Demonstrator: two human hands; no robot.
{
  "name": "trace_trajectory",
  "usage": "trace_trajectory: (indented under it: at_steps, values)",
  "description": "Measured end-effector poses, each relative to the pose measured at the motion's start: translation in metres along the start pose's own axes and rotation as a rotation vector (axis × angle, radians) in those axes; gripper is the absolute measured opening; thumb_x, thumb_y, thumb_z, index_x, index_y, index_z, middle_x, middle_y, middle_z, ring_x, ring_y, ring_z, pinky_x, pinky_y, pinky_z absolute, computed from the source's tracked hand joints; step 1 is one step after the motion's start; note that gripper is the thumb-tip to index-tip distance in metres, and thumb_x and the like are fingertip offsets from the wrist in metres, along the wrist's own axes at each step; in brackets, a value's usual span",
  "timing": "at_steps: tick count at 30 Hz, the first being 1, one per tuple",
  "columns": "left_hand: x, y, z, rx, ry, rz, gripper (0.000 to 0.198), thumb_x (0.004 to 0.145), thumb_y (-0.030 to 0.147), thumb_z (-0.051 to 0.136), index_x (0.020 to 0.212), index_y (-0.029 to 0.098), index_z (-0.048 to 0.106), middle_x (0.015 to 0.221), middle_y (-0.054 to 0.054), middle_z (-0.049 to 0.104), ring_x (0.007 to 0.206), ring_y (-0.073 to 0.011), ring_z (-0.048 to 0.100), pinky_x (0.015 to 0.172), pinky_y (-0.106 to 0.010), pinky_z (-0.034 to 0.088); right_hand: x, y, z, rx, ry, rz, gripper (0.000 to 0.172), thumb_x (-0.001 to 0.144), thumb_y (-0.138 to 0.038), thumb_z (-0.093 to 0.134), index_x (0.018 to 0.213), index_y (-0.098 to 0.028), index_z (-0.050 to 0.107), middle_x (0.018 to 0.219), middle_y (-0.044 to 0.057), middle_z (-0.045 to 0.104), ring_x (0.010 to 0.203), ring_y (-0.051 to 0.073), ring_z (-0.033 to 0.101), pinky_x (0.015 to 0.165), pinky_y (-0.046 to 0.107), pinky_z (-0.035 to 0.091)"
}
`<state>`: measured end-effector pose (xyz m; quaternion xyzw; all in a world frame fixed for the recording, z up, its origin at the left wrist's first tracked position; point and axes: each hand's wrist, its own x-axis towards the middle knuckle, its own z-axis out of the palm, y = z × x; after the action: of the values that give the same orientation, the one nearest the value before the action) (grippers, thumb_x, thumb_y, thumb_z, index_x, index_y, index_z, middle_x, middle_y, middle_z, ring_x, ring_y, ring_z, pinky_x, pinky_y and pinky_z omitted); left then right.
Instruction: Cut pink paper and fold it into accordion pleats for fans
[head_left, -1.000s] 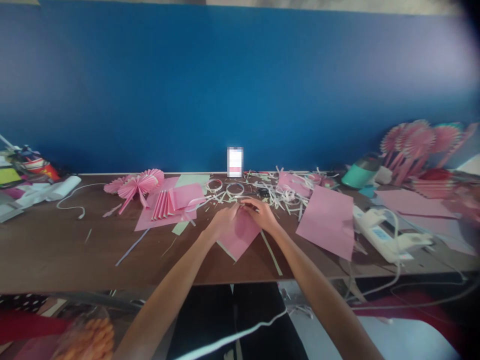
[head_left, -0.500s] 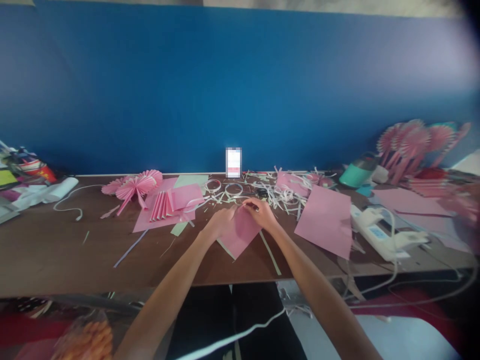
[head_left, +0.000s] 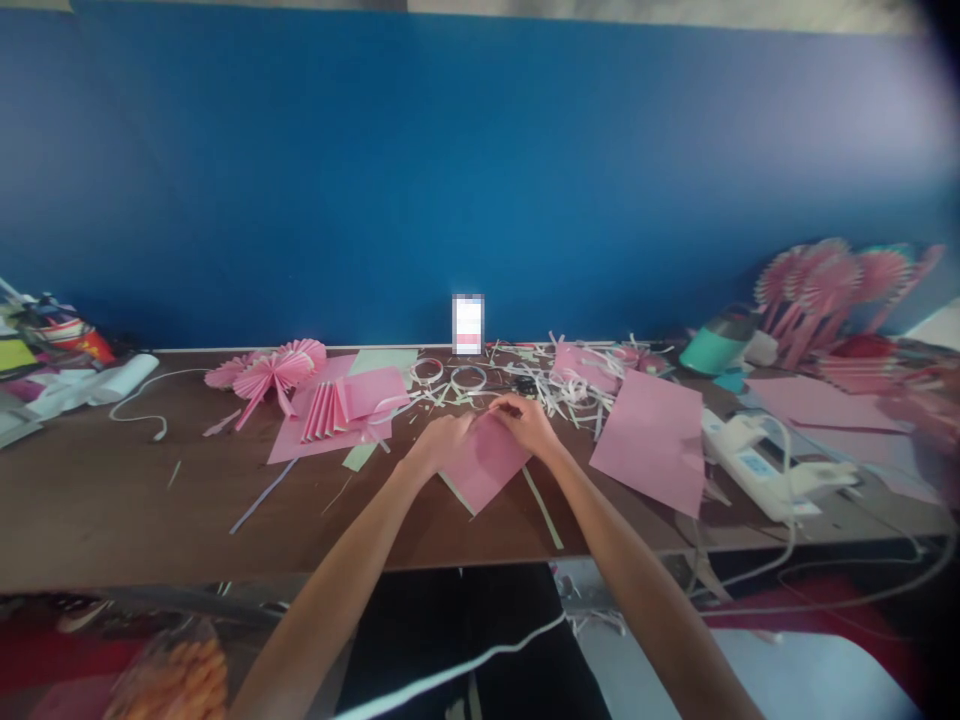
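A pink sheet of paper (head_left: 486, 470) lies slanted on the brown table, one corner pointing toward me. My left hand (head_left: 446, 440) is closed at its upper left edge, fingers partly hidden. At the top corner, my right hand (head_left: 526, 420) pinches the sheet between thumb and fingers; the two hands nearly meet there. A pale green paper strip (head_left: 543, 506) lies just right of the sheet. Beyond my hands are two tape rolls, one of them a clear-centred ring (head_left: 468, 379), amid white paper shreds (head_left: 574, 395).
To the left are a pink pleated paper fan (head_left: 276, 374) and a partly folded pink paper (head_left: 326, 412). On the right lie another pink sheet (head_left: 651, 440), a white power strip (head_left: 757, 470) and a green cup-like container (head_left: 712, 345). A phone (head_left: 469, 325) leans against the blue partition (head_left: 465, 170).
The pink sheet and my right hand have shifted very slightly to the right. Both hands keep their hold at the sheet's top.
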<state>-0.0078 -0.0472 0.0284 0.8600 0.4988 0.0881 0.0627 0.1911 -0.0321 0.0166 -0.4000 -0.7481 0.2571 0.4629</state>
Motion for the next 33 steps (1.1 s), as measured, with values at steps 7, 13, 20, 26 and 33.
trace_trajectory:
  at_steps: [7, 13, 20, 26, 33]
  values:
    - [-0.002, 0.000, -0.004, -0.021, 0.063, 0.015, 0.041, 0.095, 0.041, 0.022, 0.100, 0.021, 0.056, 0.083, -0.008, 0.067, 0.080, -0.0240, 0.064, 0.067, -0.028, 0.041, 0.001, -0.003, -0.005, 0.049, 0.012, 0.023, 0.020, 0.083, -0.033, 0.052, 0.088, -0.020, 0.067, 0.092, 0.004, 0.068, 0.087, 0.019, 0.061, 0.080, 0.030, 0.044]
    - [-0.005, 0.001, -0.008, -0.006, 0.055, -0.003, 0.040, 0.095, 0.040, 0.022, 0.098, 0.022, 0.057, 0.081, -0.007, 0.067, 0.078, -0.0230, 0.063, 0.067, -0.027, 0.039, 0.000, -0.002, -0.004, 0.077, 0.018, 0.042, 0.019, 0.082, -0.032, 0.054, 0.086, -0.020, 0.067, 0.090, 0.004, 0.068, 0.087, 0.020, 0.061, 0.079, 0.031, 0.045]
    - [-0.004, 0.007, -0.008, 0.045, 0.088, 0.002, 0.040, 0.095, 0.043, 0.023, 0.108, 0.021, 0.054, 0.088, -0.008, 0.067, 0.080, -0.0230, 0.063, 0.068, -0.028, 0.040, 0.000, -0.002, 0.001, 0.081, 0.023, -0.013, 0.019, 0.083, -0.030, 0.052, 0.089, -0.020, 0.067, 0.091, 0.005, 0.068, 0.087, 0.019, 0.062, 0.080, 0.031, 0.045]
    - [-0.005, 0.010, -0.011, 0.000, 0.127, -0.005, 0.036, 0.095, 0.037, 0.026, 0.094, 0.022, 0.059, 0.091, -0.006, 0.067, 0.081, -0.0205, 0.062, 0.067, -0.026, 0.039, -0.002, -0.010, 0.000, 0.017, -0.043, -0.014, 0.024, 0.085, -0.035, 0.050, 0.097, -0.021, 0.065, 0.099, 0.005, 0.067, 0.090, 0.019, 0.061, 0.077, 0.030, 0.045]
    - [-0.004, 0.006, -0.011, 0.032, 0.096, 0.011, 0.035, 0.093, 0.039, 0.032, 0.086, 0.021, 0.062, 0.081, -0.006, 0.067, 0.076, -0.0197, 0.062, 0.064, -0.025, 0.037, -0.002, -0.008, 0.003, -0.047, -0.063, -0.017, 0.023, 0.084, -0.035, 0.051, 0.088, -0.019, 0.067, 0.087, 0.005, 0.068, 0.077, 0.017, 0.061, 0.069, 0.027, 0.044]
